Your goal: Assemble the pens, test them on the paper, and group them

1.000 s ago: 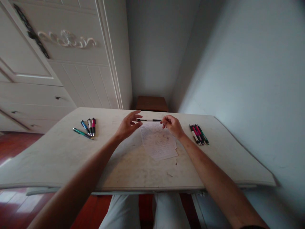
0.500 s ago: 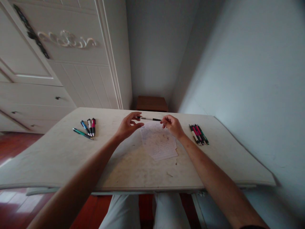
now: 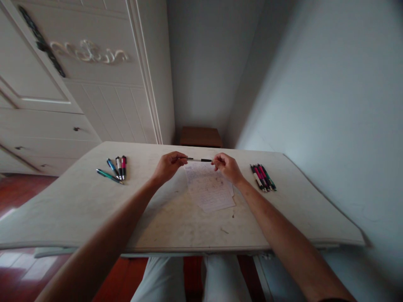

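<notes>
A white-and-black pen is held level between my two hands, above the far part of the desk. My left hand pinches its left end, where a short dark part shows at the fingertips. At the black end, my right hand has its fingers closed around the pen, hiding the tip. Just below the pen lie sheets of handwritten paper, overlapping and spotted with brown stains.
Several pens, among them a teal pen, lie fanned out on the left of the desk. On the right, several more, including a green pen, lie side by side. A white cabinet and a wall flank the desk.
My left hand's fingers, spread around the pen's left end before, have closed on it. My right hand keeps its hold on the black end, and the pen has dipped slightly.
</notes>
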The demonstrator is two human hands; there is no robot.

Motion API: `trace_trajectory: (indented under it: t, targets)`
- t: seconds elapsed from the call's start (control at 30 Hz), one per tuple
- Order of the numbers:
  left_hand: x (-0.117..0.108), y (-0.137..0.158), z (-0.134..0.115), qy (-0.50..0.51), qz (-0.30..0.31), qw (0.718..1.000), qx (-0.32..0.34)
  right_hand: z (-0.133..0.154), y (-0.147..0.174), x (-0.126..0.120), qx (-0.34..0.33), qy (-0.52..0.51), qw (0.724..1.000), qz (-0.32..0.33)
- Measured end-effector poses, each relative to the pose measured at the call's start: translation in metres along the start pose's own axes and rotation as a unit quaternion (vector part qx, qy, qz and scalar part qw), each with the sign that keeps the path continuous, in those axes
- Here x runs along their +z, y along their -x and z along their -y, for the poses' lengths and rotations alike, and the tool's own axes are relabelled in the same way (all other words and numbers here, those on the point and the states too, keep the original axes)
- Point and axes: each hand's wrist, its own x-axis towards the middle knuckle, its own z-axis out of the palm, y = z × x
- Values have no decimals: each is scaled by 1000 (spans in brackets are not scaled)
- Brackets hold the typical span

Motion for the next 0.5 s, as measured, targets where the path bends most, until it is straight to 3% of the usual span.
trace_trajectory:
  t: [0.27,0.5]
  targets:
    - [1,4,-5,-73,-27,995,59,-6,-1,-2,21,-10,1000,17]
    - [1,2,-11,6,-70,997,43,1,2,2,18,-22,998,56]
